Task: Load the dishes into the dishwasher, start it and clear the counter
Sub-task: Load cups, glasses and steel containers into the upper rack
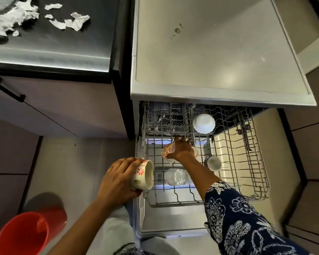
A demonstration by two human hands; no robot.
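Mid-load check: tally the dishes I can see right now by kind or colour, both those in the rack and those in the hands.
Red-floral bowls or cups: 2, one in the left hand at, one under the right hand at
White bowls: 1
White cups: 1
Clear glasses: 1
Total: 5

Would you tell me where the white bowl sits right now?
Upside down in the upper rack, at its back, beyond the right hand.

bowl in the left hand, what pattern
Cream bowl with red flowers, seen in the head view.
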